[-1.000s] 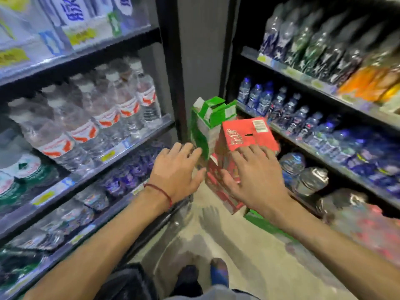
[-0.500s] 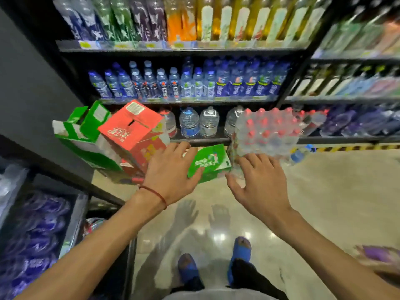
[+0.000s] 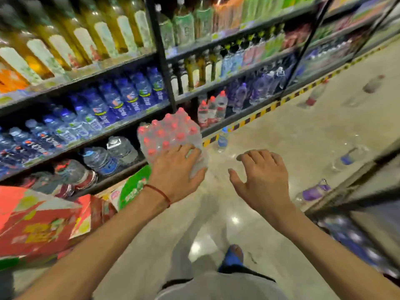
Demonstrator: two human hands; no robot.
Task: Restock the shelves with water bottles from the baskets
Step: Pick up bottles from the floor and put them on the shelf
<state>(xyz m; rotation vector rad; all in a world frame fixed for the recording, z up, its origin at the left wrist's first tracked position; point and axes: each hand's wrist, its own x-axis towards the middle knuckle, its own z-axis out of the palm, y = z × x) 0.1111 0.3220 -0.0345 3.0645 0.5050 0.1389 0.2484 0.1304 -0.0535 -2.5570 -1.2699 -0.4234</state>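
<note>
**Water bottles in a shrink-wrapped pack, left hand laid over its near corner**

Water bottles with red caps are seen bundled in a clear shrink-wrapped pack [image 3: 171, 133], which stands on the floor [image 3: 281, 135] against the foot of the shelving [image 3: 121, 131]; the left hand [image 3: 177, 172] is stretched forward, palm down, fingers spread and lying over the near right corner of the pack; nothing is clasped in it, and whether the plastic is actually touched cannot be told through the blur. A red string bracelet [image 3: 158, 192] is worn at the left wrist; the right hand [image 3: 262, 176] is held out beside it over bare floor, palm down, fingers loosely splayed, empty. Both forearms are extended from the lower edge of the view, roughly parallel. A red carton [image 3: 36, 221] lies at the lower left, a green carton [image 3: 134, 187] just behind the left wrist; loose bottles are scattered on the floor to the right, among them a blue-labelled one [image 3: 223, 138] and a purple-labelled one [image 3: 313, 191]; blue-labelled bottles [image 3: 121, 98] are ranged on the middle shelf.
</note>
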